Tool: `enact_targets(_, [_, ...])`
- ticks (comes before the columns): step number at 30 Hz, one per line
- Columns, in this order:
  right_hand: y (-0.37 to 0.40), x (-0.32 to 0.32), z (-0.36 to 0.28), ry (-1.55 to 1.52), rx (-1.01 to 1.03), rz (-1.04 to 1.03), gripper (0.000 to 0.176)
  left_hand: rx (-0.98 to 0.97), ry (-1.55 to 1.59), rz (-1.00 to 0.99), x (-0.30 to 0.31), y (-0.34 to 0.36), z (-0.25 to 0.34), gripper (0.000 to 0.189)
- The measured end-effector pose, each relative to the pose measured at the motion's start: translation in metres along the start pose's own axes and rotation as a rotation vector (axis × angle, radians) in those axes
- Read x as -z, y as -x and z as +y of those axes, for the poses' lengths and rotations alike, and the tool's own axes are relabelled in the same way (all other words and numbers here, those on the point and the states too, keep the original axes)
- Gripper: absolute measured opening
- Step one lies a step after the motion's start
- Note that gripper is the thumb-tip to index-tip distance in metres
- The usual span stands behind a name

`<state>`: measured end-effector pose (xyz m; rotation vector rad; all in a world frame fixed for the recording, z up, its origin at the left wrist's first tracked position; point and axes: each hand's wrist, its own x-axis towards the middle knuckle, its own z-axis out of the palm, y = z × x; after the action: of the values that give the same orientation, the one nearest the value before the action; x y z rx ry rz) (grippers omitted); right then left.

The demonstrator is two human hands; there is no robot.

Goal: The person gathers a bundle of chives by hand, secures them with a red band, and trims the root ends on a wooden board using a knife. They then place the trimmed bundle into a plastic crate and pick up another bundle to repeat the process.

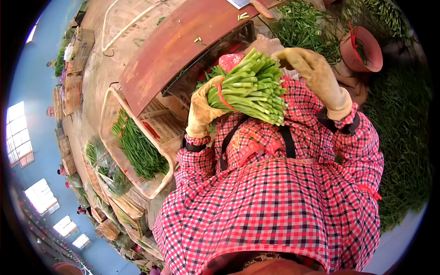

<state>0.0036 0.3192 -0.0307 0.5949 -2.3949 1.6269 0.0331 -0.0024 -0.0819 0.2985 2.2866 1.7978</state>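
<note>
A thick bunch of green stalks (250,87), bound with a red band (221,94), lies across the front of my body with its pale cut ends facing right. My left hand (201,110), in a stained yellowish glove, grips the bunch around its left part near the band. Gloved the same way, my right hand (314,68) is raised beside the upper right of the bunch. Its fingers are loosely bent and apart, close to the cut ends, and nothing shows in them. The leafy end of the bunch is mostly hidden behind my left hand.
A reddish-brown board (169,50) stands ahead, with a knife (261,8) and cut bits on it. At left, a plastic crate (160,183) holds banded green bunches. Loose greens (298,23) and a red bucket (366,50) lie to the right; more greens (398,137) cover the floor.
</note>
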Motion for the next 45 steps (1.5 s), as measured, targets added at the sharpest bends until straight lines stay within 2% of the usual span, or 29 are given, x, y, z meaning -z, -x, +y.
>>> enact_targets(3, [-0.006, -0.005, -0.012, 0.049, -0.228, -0.193, 0.031, 0.003, 0.054, 0.037, -0.001, 0.002, -0.001, 0.083])
enact_targets(4, [-0.010, 0.002, -0.013, -0.030, -0.342, -0.170, 0.031, -0.007, 0.065, 0.043, -0.001, 0.002, -0.004, 0.083])
enact_targets(5, [-0.008, 0.002, -0.015, -0.283, -0.363, 0.015, 0.028, -0.016, 0.078, 0.051, 0.000, 0.002, -0.007, 0.082])
enact_targets(7, [-0.005, 0.024, -0.005, -0.220, -0.412, 0.155, 0.026, 0.039, 0.264, 0.039, -0.001, 0.004, -0.010, 0.086])
enact_targets(9, [0.003, 0.033, 0.004, -0.263, -0.387, 0.027, 0.021, 0.038, 0.279, 0.076, -0.002, 0.005, -0.011, 0.085])
enact_targets(11, [0.018, 0.021, -0.004, -0.390, -0.357, -0.058, 0.025, 0.052, 0.312, 0.074, -0.002, 0.004, -0.010, 0.084])
enact_targets(12, [0.024, 0.017, -0.010, -0.385, -0.347, -0.100, 0.034, 0.058, 0.328, 0.073, -0.002, 0.004, -0.010, 0.084])
enact_targets(13, [0.025, 0.018, -0.023, -0.311, -0.368, -0.153, 0.033, 0.046, 0.312, 0.068, -0.004, 0.003, -0.010, 0.083])
enact_targets(15, [0.022, 0.001, -0.033, -0.371, -0.344, -0.113, 0.027, 0.030, 0.281, 0.058, -0.003, 0.002, -0.011, 0.081])
enact_targets(18, [0.023, -0.020, -0.030, -0.272, -0.435, -0.044, 0.024, 0.041, 0.298, 0.023, -0.003, 0.000, -0.003, 0.081])
enact_targets(22, [0.020, -0.016, -0.031, -0.185, -0.353, -0.014, 0.022, 0.023, 0.169, 0.047, -0.003, -0.002, 0.002, 0.085])
enact_targets(25, [0.019, 0.009, -0.018, -0.260, -0.190, 0.212, 0.020, 0.043, 0.120, 0.058, 0.001, -0.004, -0.010, 0.087])
enact_targets(27, [0.021, 0.028, -0.005, -0.176, -0.074, 0.338, 0.019, 0.046, 0.148, 0.066, 0.000, -0.004, -0.003, 0.085])
enact_targets(28, [0.025, 0.040, -0.009, -0.173, -0.403, 0.285, 0.024, 0.049, 0.150, 0.074, 0.000, -0.004, -0.004, 0.085])
enact_targets(30, [0.033, 0.033, -0.017, 0.019, -0.293, 0.152, 0.028, 0.054, 0.157, 0.096, 0.002, -0.003, -0.009, 0.085])
enact_targets(32, [0.040, 0.019, -0.019, -0.022, -0.282, -0.005, 0.038, 0.063, 0.162, 0.098, 0.002, -0.004, -0.008, 0.086])
enact_targets(35, [0.036, -0.009, -0.035, -0.106, -0.203, -0.040, 0.041, 0.065, 0.110, 0.098, 0.003, -0.005, -0.006, 0.087])
enact_targets(39, [0.026, -0.017, -0.046, -0.202, -0.481, -0.201, 0.031, 0.060, 0.069, 0.093, 0.004, -0.006, -0.007, 0.087])
enact_targets(40, [0.027, -0.027, -0.044, -0.390, -0.381, -0.130, 0.024, 0.056, 0.041, 0.094, 0.004, -0.006, -0.006, 0.087])
enact_targets(43, [0.025, -0.012, -0.040, -0.583, -0.213, -0.035, 0.023, 0.070, 0.121, 0.086, 0.003, -0.007, -0.001, 0.088])
enact_targets(44, [0.020, -0.002, -0.044, -0.560, -0.157, 0.046, 0.025, 0.084, 0.166, 0.082, 0.003, -0.007, -0.002, 0.089])
enact_targets(45, [0.017, 0.008, -0.040, -0.582, -0.155, 0.079, 0.018, 0.079, 0.167, 0.080, 0.004, -0.007, -0.006, 0.088])
